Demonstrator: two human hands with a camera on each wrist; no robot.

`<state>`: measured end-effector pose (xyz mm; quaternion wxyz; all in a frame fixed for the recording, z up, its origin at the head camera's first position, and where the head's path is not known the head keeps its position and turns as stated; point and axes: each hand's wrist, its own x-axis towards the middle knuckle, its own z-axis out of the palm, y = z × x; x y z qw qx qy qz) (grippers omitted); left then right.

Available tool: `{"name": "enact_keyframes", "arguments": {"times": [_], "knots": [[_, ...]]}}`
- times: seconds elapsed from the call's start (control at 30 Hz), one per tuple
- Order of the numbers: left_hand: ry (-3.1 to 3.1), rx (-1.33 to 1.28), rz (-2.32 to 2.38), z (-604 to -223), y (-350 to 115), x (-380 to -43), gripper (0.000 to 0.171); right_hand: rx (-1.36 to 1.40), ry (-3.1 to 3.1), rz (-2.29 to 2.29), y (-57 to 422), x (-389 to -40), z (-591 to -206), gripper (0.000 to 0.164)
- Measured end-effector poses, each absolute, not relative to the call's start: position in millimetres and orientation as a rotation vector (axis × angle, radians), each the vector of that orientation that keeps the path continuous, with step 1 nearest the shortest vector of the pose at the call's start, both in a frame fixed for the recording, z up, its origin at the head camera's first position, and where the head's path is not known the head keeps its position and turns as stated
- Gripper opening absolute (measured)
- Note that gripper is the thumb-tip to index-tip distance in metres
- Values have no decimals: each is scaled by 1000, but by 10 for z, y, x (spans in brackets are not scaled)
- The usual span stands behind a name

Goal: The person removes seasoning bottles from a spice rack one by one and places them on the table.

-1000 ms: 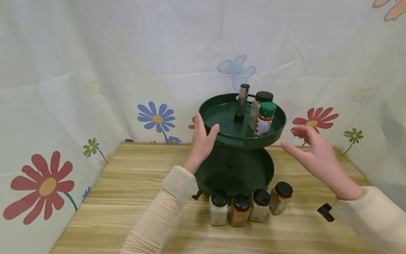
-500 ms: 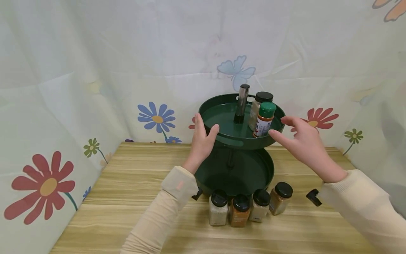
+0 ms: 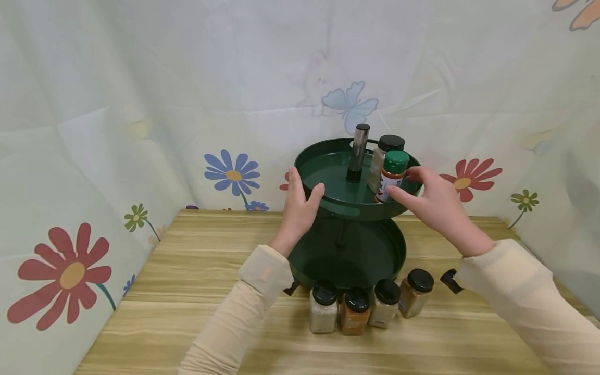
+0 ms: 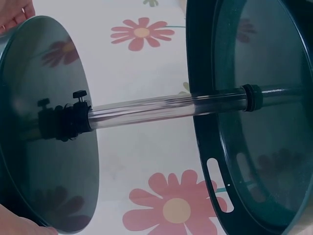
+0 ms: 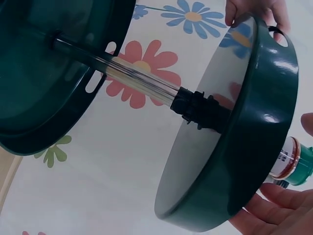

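In the head view, a green two-tier tray stand holds a spice bottle (image 3: 390,182) with a green cap and orange contents on its upper tray (image 3: 328,195). Behind that bottle stands a black-capped spice jar (image 3: 376,169). My right hand (image 3: 436,200) reaches over the tray's right rim, thumb in front of the green-capped bottle, fingers behind it. A gap shows between thumb and bottle in the right wrist view, where the fingers (image 5: 274,210) lie low beside the tray wall. My left hand (image 3: 300,208) rests against the upper tray's left side, fingers straight and thumb at the rim.
Several black-capped spice jars (image 3: 354,312) stand in a row on the wooden table (image 3: 211,250), before the lower tray (image 3: 347,260). A metal post (image 3: 358,153) rises through the upper tray. A flower-printed curtain (image 3: 187,78) hangs behind.
My right hand has moved left, from beside the tray to over its rim and around the green-capped bottle. The left hand has stayed at the tray's left side.
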<state>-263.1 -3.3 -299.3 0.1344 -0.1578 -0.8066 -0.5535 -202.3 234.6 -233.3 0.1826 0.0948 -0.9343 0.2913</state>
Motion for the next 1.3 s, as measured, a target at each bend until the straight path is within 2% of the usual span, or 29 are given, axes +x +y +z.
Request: {"name": "enact_keyframes", "arguments": {"times": [0.63, 1.3], "knots": [[-2333, -454, -1607, -2989, -20, -2628, 81, 234, -2633, 790, 2269, -2187, -2400, 62], [-2326, -453, -1601, -2989, -10, -2619, 82, 178, -2595, 729, 2246, -2195, -2432, 54]]}}
